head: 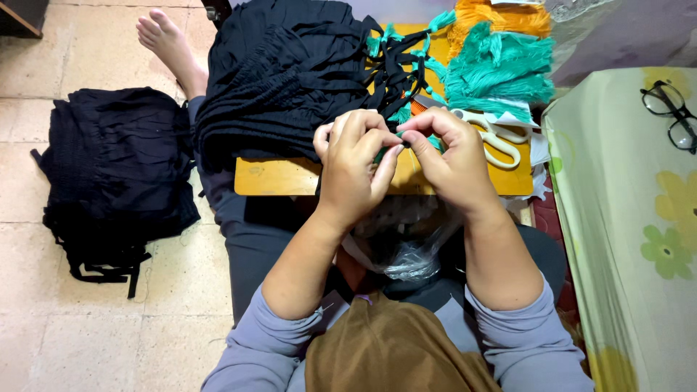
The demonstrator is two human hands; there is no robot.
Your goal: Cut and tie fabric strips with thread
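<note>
My left hand (356, 167) and my right hand (451, 160) meet over the front edge of a small wooden board (276, 178) on my lap. Both pinch the end of a thin black drawstring (401, 142), with a bit of teal thread showing between the fingers. The string runs back to a stack of black gathered garments (279, 72) lying on the board. Teal tassels (501, 72) and orange tassels (501, 16) are piled at the board's far right. White-handled scissors (501, 138) lie just beyond my right hand.
A second pile of black garments (116, 174) lies on the tiled floor at left. A bare foot (170, 43) stretches out beyond it. A clear plastic bag (406, 247) sits in my lap. Black-framed glasses (671, 112) rest on a floral sheet (632, 218) at right.
</note>
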